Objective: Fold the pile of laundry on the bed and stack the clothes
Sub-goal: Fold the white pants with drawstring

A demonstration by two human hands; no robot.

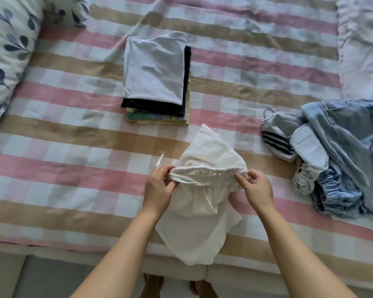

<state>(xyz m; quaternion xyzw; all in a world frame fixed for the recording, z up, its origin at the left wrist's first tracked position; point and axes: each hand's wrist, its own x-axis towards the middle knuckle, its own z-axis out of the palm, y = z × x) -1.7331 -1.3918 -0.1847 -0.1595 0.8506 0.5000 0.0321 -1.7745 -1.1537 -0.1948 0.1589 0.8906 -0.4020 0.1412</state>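
The left hand (pixel 159 186) grips one end of the gathered elastic waistband (pixel 205 169) of a pair of white shorts (pixel 200 222). Its fingers (pixel 169 169) are curled tight over the top edge, and the thumb is pressed to the cloth just below. The right hand (pixel 255 188) holds the other end the same way, with its fingers (pixel 241 177) bent closely round the band and pinching it. The waistband is drawn out straight between the two hands. The rest of the shorts hangs slack beneath them and spills over the near edge of the bed (pixel 73 130), while one leg lies out flat on the far side. A loose drawstring end (pixel 160 158) sticks up just beside the left hand. Beyond the shorts, near the middle of the bed, sits the stack (pixel 155 69) of folded clothes. It has a white garment on top, a black one (pixel 153 107) under it and a yellowish printed piece at the bottom. Off to the right, well apart from the stack, is the unfolded pile (pixel 336 155) of pale denim jeans crumpled with a light blue garment that has dark stripes. A leaf-patterned pillow (pixel 7 50) lies at the left end of the bed.
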